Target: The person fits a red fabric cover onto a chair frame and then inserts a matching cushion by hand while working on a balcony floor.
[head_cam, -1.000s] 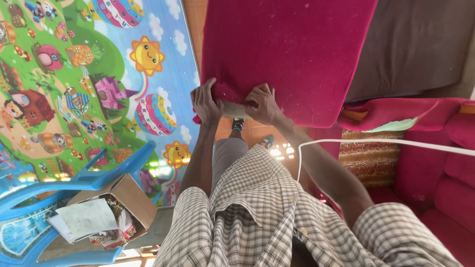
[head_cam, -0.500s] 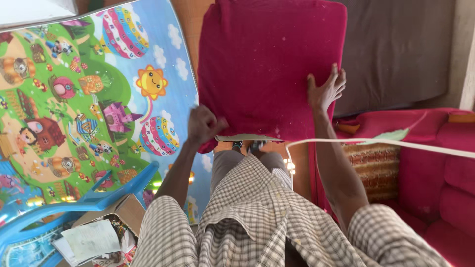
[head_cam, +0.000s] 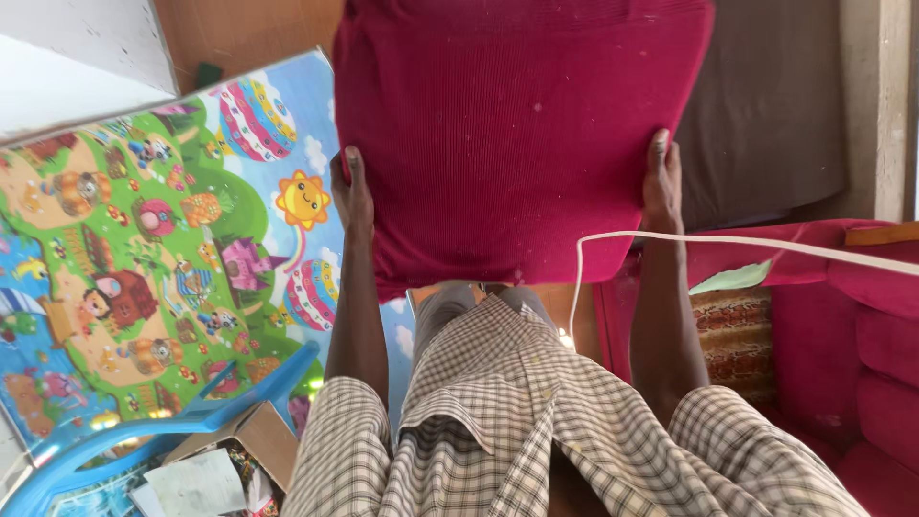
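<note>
Left hand [head_cam: 352, 196] and right hand [head_cam: 661, 182] are each clamping 1 side edge of the red cushion [head_cam: 522, 134], holding it up in front of the chest, above the red sofa [head_cam: 852, 316]. White cord [head_cam: 728, 241] is crossing the right forearm. Colourful play mat [head_cam: 163, 249] is lying left.

A home living room: bright cartoon play mat [head_cam: 144, 268] left of the red sofa [head_cam: 862, 364], blue plastic chair [head_cam: 172, 431] just below that mat.
</note>
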